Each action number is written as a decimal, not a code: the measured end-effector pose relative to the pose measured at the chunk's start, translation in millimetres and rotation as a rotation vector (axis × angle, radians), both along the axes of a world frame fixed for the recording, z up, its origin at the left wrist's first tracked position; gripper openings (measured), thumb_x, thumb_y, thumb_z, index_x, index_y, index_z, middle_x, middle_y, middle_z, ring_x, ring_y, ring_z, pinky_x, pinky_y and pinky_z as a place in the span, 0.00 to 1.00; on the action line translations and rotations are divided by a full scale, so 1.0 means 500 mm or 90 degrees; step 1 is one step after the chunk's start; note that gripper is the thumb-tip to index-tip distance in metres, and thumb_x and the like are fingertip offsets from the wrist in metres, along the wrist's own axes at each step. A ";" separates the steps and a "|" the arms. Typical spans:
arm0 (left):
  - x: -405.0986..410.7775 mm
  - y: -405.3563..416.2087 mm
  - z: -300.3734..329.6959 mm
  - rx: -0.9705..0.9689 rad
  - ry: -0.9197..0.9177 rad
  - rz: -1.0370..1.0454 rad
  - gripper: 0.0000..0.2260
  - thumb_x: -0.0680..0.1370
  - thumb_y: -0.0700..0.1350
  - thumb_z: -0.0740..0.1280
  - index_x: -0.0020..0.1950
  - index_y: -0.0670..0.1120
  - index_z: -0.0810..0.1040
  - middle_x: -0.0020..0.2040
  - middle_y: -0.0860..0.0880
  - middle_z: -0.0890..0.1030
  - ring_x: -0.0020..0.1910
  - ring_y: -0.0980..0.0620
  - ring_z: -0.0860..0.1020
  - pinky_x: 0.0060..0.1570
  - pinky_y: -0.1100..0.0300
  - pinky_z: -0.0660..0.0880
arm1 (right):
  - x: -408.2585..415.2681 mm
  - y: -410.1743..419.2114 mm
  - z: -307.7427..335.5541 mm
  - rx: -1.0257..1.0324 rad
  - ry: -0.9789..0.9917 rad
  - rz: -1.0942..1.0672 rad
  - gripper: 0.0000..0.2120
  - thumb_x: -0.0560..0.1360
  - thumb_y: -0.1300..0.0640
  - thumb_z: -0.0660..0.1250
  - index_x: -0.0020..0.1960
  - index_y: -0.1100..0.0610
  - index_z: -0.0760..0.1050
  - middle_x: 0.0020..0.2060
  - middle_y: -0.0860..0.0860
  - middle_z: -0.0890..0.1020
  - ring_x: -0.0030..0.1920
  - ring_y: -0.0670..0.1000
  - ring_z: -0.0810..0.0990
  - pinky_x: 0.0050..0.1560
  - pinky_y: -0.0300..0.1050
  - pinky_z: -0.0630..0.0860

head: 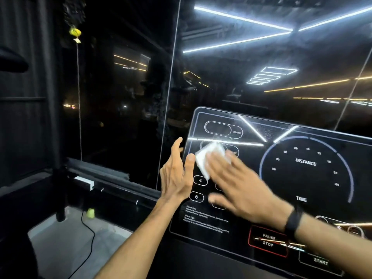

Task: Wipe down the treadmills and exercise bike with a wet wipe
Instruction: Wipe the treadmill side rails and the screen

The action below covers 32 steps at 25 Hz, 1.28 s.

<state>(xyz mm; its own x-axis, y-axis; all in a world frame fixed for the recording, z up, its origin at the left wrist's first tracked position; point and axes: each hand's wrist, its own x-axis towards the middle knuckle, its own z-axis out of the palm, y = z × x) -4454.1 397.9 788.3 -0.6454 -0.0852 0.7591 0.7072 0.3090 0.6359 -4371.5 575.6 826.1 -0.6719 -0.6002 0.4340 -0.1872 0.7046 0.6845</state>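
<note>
Treadmill console [302, 178], a glossy black panel with white markings reading DISTANCE, TIME, PAUSE STOP and START, fills the lower right and tilts up toward the dark glass wall [120, 87] behind it, which mirrors ceiling light strips. Grey floor [66, 244] shows at lower left, with a black cable [88, 234] trailing across it.

On the console's left part, the right hand [239, 188] lies flat, its grip spread with fingers straight and blurred, pressing a white wet wipe [209, 158] against the panel just above the numbered buttons 4 and 6. The wipe sticks out past the fingertips, crumpled. A black band [293, 220] sits on that wrist.

Just beside it, the left hand [177, 174] stands edge-on at the console's left rim, grip open with fingers straight, thumb tip near the wipe; whether it touches the wipe cannot be told.
</note>
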 end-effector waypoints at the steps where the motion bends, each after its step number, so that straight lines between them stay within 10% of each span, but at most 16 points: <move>1: -0.002 0.001 -0.001 -0.002 -0.007 -0.002 0.33 0.79 0.63 0.47 0.78 0.46 0.64 0.65 0.45 0.79 0.58 0.48 0.79 0.52 0.60 0.66 | 0.026 0.005 -0.038 0.041 -0.035 0.033 0.34 0.85 0.39 0.50 0.80 0.63 0.57 0.80 0.60 0.58 0.81 0.58 0.51 0.80 0.58 0.48; 15: -0.017 0.002 -0.008 0.071 -0.025 -0.001 0.32 0.79 0.64 0.45 0.75 0.47 0.66 0.48 0.46 0.82 0.40 0.54 0.78 0.45 0.55 0.71 | -0.161 -0.035 0.178 -0.011 0.087 -0.010 0.35 0.83 0.38 0.44 0.80 0.60 0.58 0.79 0.56 0.61 0.80 0.54 0.58 0.80 0.58 0.44; 32: 0.048 -0.058 -0.066 0.178 -0.111 0.042 0.29 0.79 0.63 0.48 0.69 0.48 0.73 0.53 0.60 0.79 0.53 0.55 0.79 0.58 0.46 0.74 | 0.046 -0.099 -0.181 0.014 -0.114 0.057 0.33 0.85 0.38 0.48 0.81 0.58 0.55 0.81 0.54 0.55 0.81 0.53 0.48 0.78 0.58 0.48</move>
<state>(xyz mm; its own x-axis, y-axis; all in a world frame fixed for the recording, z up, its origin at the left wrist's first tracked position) -4430.0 368.9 755.1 -0.7498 -0.3199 0.5792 0.5646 0.1472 0.8121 -4348.3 526.2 735.7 -0.6804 -0.6691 0.2990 -0.3687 0.6652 0.6493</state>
